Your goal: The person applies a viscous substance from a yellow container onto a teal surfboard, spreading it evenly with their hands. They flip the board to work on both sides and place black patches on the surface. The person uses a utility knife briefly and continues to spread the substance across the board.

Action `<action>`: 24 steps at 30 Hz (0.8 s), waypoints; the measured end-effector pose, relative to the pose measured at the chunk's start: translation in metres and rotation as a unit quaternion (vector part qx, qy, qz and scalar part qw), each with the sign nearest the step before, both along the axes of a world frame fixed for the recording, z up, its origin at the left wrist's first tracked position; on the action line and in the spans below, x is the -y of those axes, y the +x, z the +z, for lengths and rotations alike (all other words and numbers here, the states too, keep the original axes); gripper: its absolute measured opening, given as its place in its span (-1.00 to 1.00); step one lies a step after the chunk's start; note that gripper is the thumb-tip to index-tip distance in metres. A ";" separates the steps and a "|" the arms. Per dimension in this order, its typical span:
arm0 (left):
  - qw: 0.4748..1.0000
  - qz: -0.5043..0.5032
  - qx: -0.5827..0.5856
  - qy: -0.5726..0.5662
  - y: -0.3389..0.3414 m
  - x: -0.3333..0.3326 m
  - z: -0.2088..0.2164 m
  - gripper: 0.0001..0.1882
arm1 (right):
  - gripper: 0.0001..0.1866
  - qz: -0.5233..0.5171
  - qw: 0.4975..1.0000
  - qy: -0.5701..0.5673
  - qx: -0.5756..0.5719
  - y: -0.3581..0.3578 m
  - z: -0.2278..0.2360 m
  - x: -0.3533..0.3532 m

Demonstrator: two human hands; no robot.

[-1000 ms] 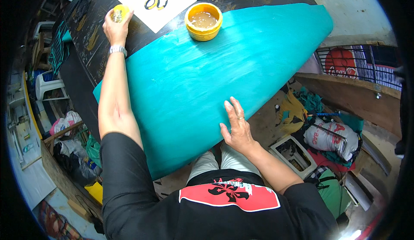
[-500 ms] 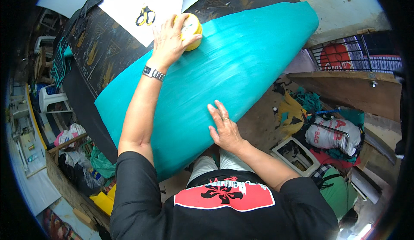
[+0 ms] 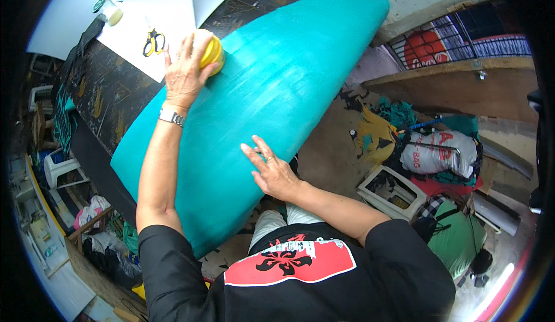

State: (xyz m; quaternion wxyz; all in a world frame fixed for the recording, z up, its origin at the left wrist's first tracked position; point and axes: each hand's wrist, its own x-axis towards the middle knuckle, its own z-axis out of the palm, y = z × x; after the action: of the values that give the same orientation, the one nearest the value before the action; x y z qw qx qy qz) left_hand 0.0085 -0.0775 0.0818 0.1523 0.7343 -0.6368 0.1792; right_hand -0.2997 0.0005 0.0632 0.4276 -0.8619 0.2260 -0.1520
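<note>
While scissors (image 3: 154, 37) lie on paper (image 3: 165, 1) toward the surface (image 3: 115, 82)'s far edge, the left hand (image 3: 184, 80) has its grip around the yellow tub (image 3: 215, 59) atop the teal sheet (image 3: 289, 67), probably steadying it; the right hand (image 3: 274, 174), wide and empty, hangs toward the near edge.

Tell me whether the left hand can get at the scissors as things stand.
Probably yes: the scissors lie on the white sheet close by the left hand, apparently uncovered. That hand holds the yellow tub, though, so it would likely have to let go first.
</note>
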 end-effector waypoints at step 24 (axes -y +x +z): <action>0.994 0.101 0.046 0.010 0.036 0.013 -0.030 -0.33 | -0.14 -0.149 0.970 0.057 0.182 -0.026 0.011 0.055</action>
State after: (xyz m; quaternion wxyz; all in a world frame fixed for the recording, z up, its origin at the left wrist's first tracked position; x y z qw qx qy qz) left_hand 0.0441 -0.0906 0.0517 0.0962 0.7875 -0.5673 0.2210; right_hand -0.3255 -0.0541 0.0738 0.4823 -0.7509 0.2783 -0.3551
